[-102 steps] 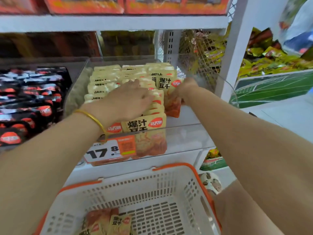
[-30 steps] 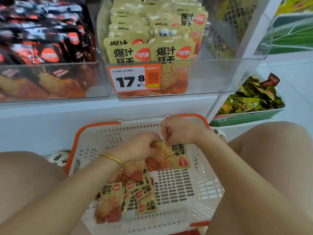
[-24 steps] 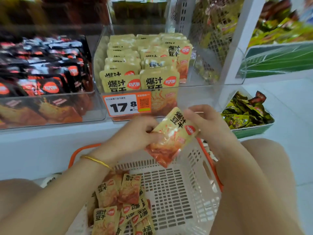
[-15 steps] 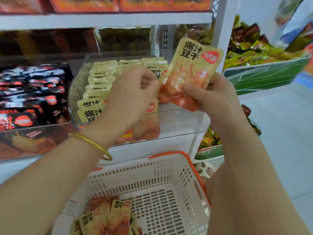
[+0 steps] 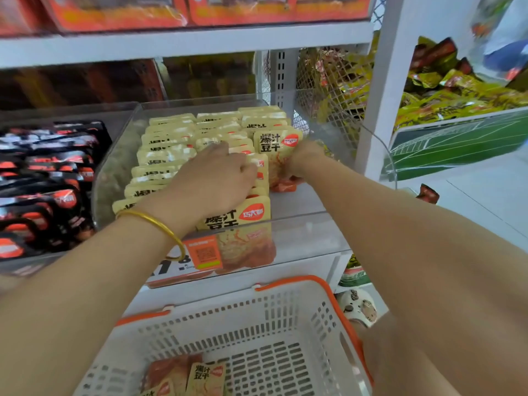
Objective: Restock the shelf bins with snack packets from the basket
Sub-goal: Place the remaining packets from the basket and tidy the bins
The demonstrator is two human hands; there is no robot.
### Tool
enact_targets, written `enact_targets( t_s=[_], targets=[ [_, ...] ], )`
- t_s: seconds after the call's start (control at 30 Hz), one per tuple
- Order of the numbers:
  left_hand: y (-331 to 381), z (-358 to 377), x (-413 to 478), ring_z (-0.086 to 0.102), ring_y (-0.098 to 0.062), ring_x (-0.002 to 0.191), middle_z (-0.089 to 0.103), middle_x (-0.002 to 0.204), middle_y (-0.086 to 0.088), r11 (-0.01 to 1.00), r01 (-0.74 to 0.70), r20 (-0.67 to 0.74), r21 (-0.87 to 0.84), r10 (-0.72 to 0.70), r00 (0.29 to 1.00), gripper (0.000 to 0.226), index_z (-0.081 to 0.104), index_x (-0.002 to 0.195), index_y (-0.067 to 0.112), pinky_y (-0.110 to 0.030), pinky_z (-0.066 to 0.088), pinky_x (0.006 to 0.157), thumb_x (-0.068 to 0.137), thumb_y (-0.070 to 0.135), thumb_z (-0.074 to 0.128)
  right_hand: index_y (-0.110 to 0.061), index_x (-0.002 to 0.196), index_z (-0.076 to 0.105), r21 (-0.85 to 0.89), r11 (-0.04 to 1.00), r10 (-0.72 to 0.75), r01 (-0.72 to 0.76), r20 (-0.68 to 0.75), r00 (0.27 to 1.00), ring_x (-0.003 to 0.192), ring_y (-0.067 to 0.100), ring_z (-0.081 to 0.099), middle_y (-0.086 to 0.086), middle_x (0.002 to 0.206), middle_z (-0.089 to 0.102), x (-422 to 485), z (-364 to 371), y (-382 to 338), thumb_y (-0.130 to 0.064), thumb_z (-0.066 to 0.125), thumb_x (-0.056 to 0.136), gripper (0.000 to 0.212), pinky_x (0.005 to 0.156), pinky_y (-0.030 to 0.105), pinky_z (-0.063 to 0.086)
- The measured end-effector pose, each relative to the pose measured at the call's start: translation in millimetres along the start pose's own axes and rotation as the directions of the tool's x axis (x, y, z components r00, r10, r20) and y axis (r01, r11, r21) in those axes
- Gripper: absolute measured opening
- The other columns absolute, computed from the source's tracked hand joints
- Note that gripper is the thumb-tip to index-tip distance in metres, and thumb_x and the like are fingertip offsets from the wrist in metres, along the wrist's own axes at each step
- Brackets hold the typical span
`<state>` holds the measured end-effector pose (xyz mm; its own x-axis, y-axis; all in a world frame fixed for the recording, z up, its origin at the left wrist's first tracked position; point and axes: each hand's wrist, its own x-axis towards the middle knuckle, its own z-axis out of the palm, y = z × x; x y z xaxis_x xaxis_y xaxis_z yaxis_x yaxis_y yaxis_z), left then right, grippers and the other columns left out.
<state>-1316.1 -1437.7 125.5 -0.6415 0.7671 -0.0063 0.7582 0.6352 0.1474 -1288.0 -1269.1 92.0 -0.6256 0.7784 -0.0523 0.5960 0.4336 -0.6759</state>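
Yellow packet (image 5: 278, 155) stands upright, long axis vertical, at the right end of the stocked rows (image 5: 168, 155) in the clear bin (image 5: 300, 232). Right hand (image 5: 304, 158), the nearer one, pinches its right edge. Left hand (image 5: 211, 178) lies on the rows just left of it; whether its fingers grip cannot be told. Bare bin floor lies to the right. Basket (image 5: 288, 280) below holds a few loose packets (image 5: 200, 375).

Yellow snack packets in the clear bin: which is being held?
The packet on the right, full front showing, gripped by the right hand; the others stand packed in rows.
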Motion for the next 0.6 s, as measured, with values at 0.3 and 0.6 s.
enact_targets(
  t_s=[0.3, 0.6],
  targets=[
    [-3, 2, -6, 0.031, -0.028, 0.135, 0.048, 0.133, -0.011, 0.996, -0.033, -0.137, -0.088, 0.021, 0.990, 0.047, 0.059, 0.118, 0.013, -0.040, 0.026, 0.111, 0.100, 0.040, 0.026, -0.009, 0.080, 0.051, -0.123, 0.990, -0.051, 0.072, 0.169, 0.984, 0.064, 0.019, 0.052, 0.010, 0.103, 0.057, 3, 0, -1, -0.003, 0.068, 0.082, 0.018, 0.054, 0.019, 0.053],
    [-4, 45, -124, 0.054, -0.022, 0.106, 0.063, 0.113, 0.000, 0.923, -0.375, -0.663, -0.085, 0.229, 0.713, 0.028, 0.066, 0.104, 0.011, -0.035, 0.039, 0.091, 0.090, 0.020, 0.044, -0.014, 0.092, 0.050, 0.136, 0.924, -0.310, 0.357, -0.277, 0.909, 0.078, 0.021, 0.057, -0.001, 0.077, 0.054, -110, -54, 10, -0.009, 0.070, 0.079, 0.025, 0.064, 0.029, 0.046]
  ],
)
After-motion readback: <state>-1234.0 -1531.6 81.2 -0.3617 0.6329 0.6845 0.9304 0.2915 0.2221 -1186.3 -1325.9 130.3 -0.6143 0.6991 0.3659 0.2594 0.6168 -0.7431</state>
